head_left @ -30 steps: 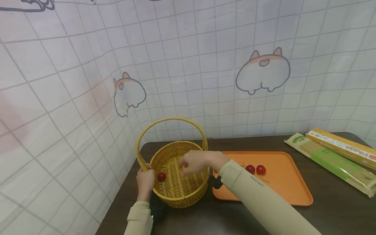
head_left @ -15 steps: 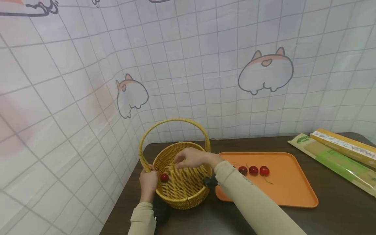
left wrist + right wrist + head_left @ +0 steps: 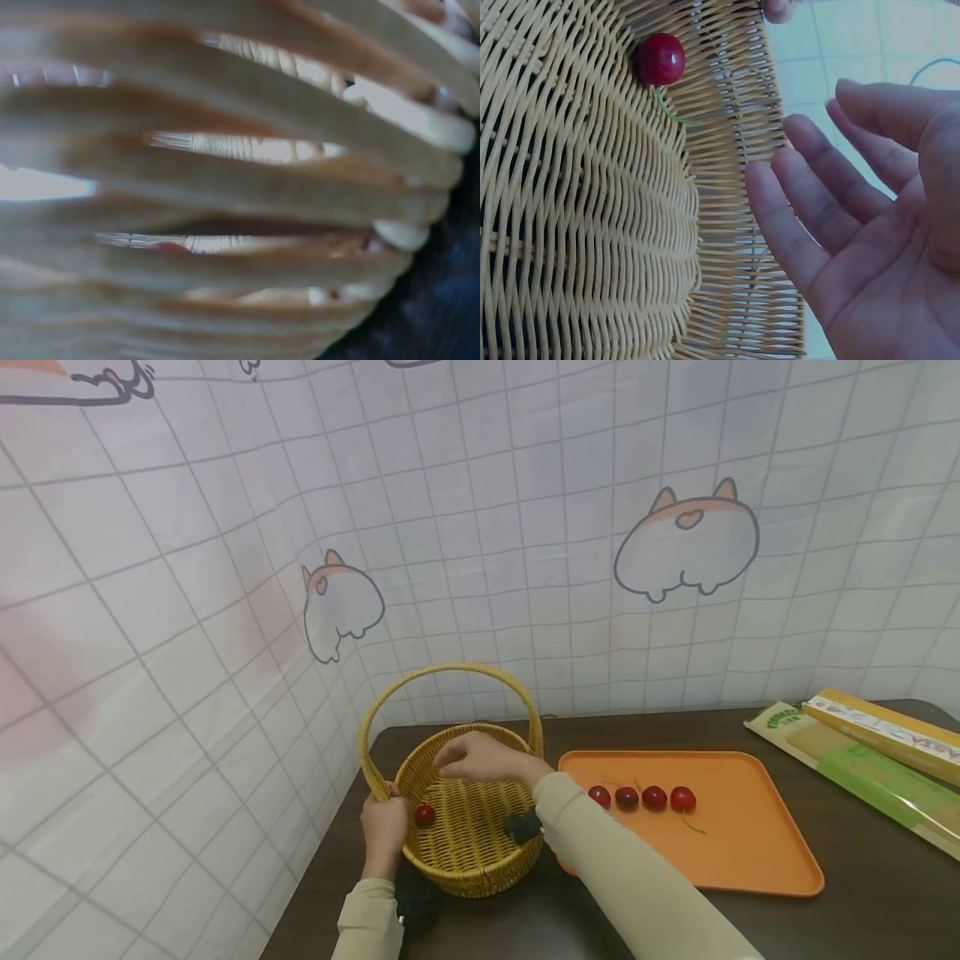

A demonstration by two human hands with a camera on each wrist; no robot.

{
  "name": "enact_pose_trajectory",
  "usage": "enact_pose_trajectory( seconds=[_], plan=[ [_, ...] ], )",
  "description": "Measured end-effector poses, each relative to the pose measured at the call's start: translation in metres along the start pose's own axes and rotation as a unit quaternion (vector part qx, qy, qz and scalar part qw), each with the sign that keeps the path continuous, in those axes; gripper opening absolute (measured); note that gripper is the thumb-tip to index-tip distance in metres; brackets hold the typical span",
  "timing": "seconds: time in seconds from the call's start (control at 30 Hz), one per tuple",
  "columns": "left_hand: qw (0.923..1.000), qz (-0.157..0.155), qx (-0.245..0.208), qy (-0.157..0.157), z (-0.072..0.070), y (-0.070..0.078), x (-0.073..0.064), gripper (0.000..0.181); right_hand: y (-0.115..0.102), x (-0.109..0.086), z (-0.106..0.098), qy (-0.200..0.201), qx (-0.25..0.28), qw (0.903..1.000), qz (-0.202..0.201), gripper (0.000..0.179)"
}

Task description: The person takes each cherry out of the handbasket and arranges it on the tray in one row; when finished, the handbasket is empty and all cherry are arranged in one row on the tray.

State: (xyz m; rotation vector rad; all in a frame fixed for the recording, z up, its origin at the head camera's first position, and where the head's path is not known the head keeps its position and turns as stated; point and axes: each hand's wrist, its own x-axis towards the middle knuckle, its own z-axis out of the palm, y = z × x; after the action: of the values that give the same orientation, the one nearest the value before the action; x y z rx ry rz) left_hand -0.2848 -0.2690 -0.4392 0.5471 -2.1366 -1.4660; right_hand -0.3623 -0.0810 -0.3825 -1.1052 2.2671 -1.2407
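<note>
A yellow woven basket with a tall arched handle stands on the dark table. At its left side, my left hand grips the rim by the foot of the handle; the left wrist view shows only blurred basket weave. One red cherry lies inside near the left wall, its green stem visible in the right wrist view. Over the basket hovers my right hand, whose fingers are spread and loosely bent, holding nothing.
Right of the basket is an orange tray bearing several cherries in a row, partly behind the right sleeve. Farther right lie a green pasta packet and a yellow pasta box. A white grid-patterned cloth hangs behind.
My right hand has moved left and slightly away over the basket. The head view has shifted a little, uncovering more cherries on the tray. My left hand keeps its grip.
</note>
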Motion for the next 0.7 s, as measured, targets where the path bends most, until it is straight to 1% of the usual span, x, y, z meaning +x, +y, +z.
enact_pose_trajectory(
  seconds=[0.13, 0.2, 0.3, 0.33, 0.4, 0.43, 0.6, 0.63, 0.7],
  plan=[
    [1.0, 0.001, -0.001, 0.002, -0.003, 0.0, 0.0, 0.012, 0.001, 0.008, 0.005, 0.016, 0.018, 0.9997, 0.005, 0.026],
    [1.0, 0.0, -0.003, 0.001, -0.004, -0.001, 0.0, 0.013, 0.002, 0.013, 0.009, 0.019, 0.012, 0.9997, 0.003, 0.025],
    [1.0, -0.003, -0.007, -0.005, -0.004, -0.003, 0.0, 0.015, 0.003, 0.018, 0.015, 0.023, -0.011, 0.9997, -0.004, 0.025],
    [0.9999, -0.003, -0.009, -0.007, -0.003, -0.004, -0.001, 0.015, 0.003, 0.019, 0.017, 0.024, -0.023, 0.9994, -0.006, 0.025],
    [0.9999, -0.006, -0.011, -0.011, -0.002, -0.005, -0.002, 0.016, 0.004, 0.022, 0.022, 0.019, -0.03, 0.9993, -0.006, 0.025],
    [0.9998, -0.006, -0.013, -0.012, -0.001, -0.006, -0.002, 0.015, 0.005, 0.023, 0.024, 0.015, -0.025, 0.9996, -0.003, 0.025],
    [0.9999, -0.002, -0.01, -0.011, 0.0, -0.004, -0.001, 0.007, 0.01, 0.026, 0.033, -0.009, 0.039, 0.9989, 0.026, 0.027],
    [0.9999, 0.0, -0.008, -0.009, 0.0, -0.003, 0.0, 0.006, 0.01, 0.027, 0.034, -0.011, 0.043, 0.9986, 0.029, 0.028],
    [1.0, 0.001, -0.004, -0.004, -0.001, -0.002, 0.001, 0.005, 0.009, 0.028, 0.036, -0.016, 0.02, 0.9993, 0.027, 0.028]
  ],
)
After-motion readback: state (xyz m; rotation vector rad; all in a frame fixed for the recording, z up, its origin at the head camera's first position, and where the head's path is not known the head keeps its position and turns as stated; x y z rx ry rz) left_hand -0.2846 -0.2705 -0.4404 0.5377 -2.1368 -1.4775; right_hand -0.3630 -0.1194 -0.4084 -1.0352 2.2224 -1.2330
